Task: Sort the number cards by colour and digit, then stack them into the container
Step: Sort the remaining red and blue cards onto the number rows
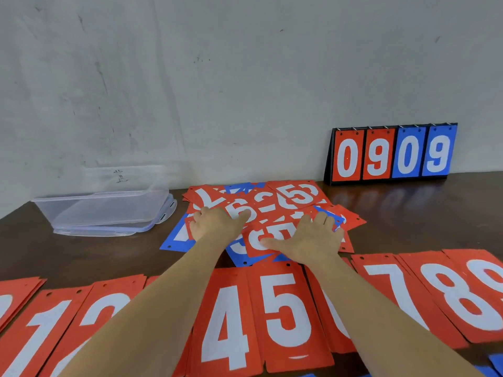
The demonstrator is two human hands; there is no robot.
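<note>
Flat and open, left hand (215, 223) and right hand (313, 238) press the card pile (272, 208), gripping nothing.

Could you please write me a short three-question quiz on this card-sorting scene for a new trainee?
1. True or false: the clear container already holds stacked cards.
2. Which digits does the flip scoreboard by the wall show? A) 0909 B) 1234 C) 9090
3. Fill in: the left hand and the right hand both rest flat on the ____ pile of cards, beyond the red row laid out in digit order.

Key
1. False: it looks empty and sits on its lid.
2. A
3. Unsorted (mixed red and blue).
</note>
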